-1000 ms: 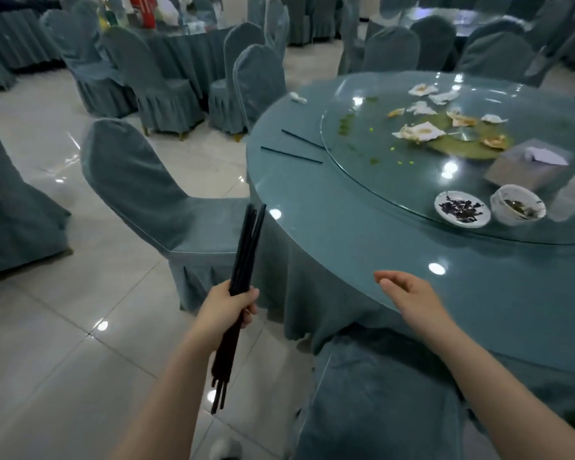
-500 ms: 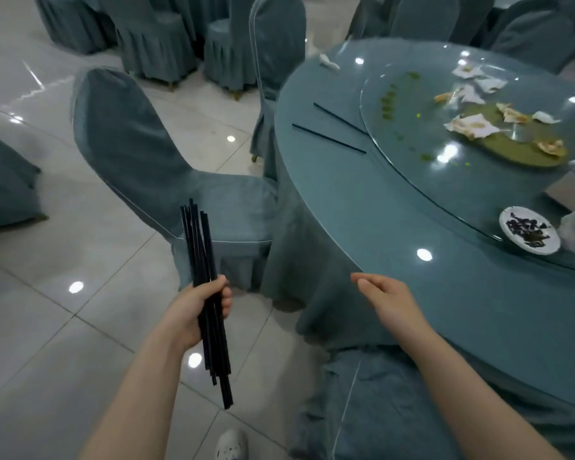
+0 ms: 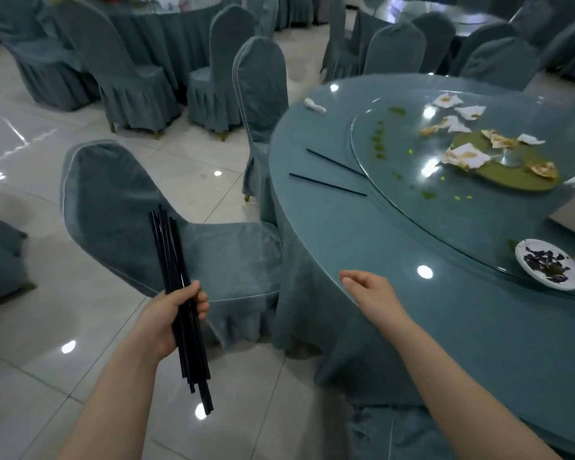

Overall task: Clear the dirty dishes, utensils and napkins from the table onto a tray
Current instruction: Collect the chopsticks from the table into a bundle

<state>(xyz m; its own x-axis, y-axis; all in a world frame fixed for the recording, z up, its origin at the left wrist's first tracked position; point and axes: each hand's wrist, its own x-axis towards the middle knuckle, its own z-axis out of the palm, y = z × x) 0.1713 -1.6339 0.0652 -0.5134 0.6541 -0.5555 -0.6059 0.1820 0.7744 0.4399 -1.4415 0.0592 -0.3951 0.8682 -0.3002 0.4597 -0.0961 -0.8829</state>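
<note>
Tablecloth in dull teal is covering the round table (image 3: 362, 247) that is filling the right half of the frame, with a glass turntable (image 3: 412, 207) sitting on its far part. Chairs in matching covers are standing around it, the nearest chair (image 3: 120, 207) at centre left, its back leaning toward the lower left. Scraps of dirty napkins (image 3: 467, 156) are lying scattered over a green smear on the turntable in the upper right. A small white plate (image 3: 548, 268) with dark leftovers is sitting at the right edge, on the turntable's near rim. Two loose black chopsticks (image 3: 327, 184) are lying apart on the table just left of the turntable. A white spoon (image 3: 314, 106) is resting near the table's far edge.

At lower left, the left hand (image 3: 170, 313) is gripping a bundle of black chopsticks (image 3: 180, 303), fingers curled around its middle, over the floor. The right hand (image 3: 369, 290) is hovering by the table's near edge, fingers relaxed and holding nothing.
</note>
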